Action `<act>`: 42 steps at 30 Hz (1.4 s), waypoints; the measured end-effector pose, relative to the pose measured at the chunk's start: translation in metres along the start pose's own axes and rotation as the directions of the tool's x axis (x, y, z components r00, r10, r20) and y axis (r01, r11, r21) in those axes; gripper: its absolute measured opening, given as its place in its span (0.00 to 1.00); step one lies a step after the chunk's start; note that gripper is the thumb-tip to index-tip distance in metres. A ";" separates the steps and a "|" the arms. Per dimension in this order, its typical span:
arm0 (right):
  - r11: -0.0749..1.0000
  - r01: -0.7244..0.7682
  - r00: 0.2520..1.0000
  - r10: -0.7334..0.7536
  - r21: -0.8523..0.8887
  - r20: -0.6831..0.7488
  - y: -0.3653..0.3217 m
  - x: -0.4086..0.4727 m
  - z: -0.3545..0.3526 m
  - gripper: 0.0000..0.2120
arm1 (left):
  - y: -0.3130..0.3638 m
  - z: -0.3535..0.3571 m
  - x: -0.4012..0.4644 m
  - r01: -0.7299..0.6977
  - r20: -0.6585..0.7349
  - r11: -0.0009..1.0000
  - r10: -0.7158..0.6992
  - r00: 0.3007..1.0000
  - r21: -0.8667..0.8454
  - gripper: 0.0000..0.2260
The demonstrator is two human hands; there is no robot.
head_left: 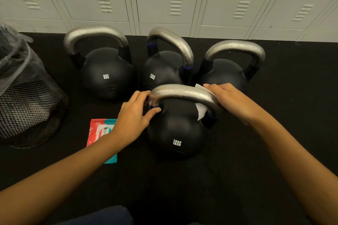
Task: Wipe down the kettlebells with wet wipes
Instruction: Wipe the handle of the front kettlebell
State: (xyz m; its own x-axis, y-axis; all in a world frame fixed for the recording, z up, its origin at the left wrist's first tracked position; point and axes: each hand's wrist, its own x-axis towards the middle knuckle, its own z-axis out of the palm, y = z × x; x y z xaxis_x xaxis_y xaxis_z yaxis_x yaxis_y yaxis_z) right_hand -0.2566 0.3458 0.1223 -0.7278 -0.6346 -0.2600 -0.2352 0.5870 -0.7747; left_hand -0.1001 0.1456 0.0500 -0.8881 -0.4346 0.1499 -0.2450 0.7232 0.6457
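A: Four kettlebells on the black floor. Nearest one, marked 12KG (176, 131), sits directly under both hands. Beyond the hands, in a row: the 8KG bell (107, 75), a second 12KG bell (161, 71), and an unmarked-side bell (228, 73).

B: Hand states?

A: Left hand (134, 115) grips the near bell where the handle's left leg meets the body, thumb tip on the inner side, fingers curled over the outside. Judged purpose: bracing the bell so it does not rock under wiping pressure. Right hand (228, 98) is curled over the right bend of the steel handle (182, 93), with a white wet wipe (201, 113) pressed between palm and metal; wipe edges show above the fingers and below the handle.

B: Why wrap it that way?

A: Wrapping likely lets one stroke cover the whole round of the bar. Droplets are visible on this handle and on those of the second 12KG bell and the unmarked-side bell.

B: Supplies?

A: Wipe packet (102, 139), red and teal, lies on the floor under the left wrist, partly hidden by the forearm, within easy reach for a fresh sheet. A mesh bin (27, 100) with a liner stands further out past the left hand, probably for spent wipes. Grey lockers (164, 2) back the row.

B: Stage?

A: Handle wipe under way; cannot tell whether the body has been done.
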 end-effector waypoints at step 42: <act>0.959 0.221 0.910 -0.136 -0.179 0.392 -0.056 0.031 -0.014 0.25 | 0.003 0.003 -0.001 0.028 -0.033 1.000 -0.029 0.999 -0.012 0.20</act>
State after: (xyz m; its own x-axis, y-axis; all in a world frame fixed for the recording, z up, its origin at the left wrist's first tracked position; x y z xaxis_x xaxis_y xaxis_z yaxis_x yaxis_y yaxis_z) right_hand -0.2755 0.3002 0.1657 -0.3777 -0.8543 -0.3571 -0.5014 0.5129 -0.6967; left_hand -0.1011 0.1493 0.0494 -0.8675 -0.4724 0.1558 -0.2652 0.7042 0.6587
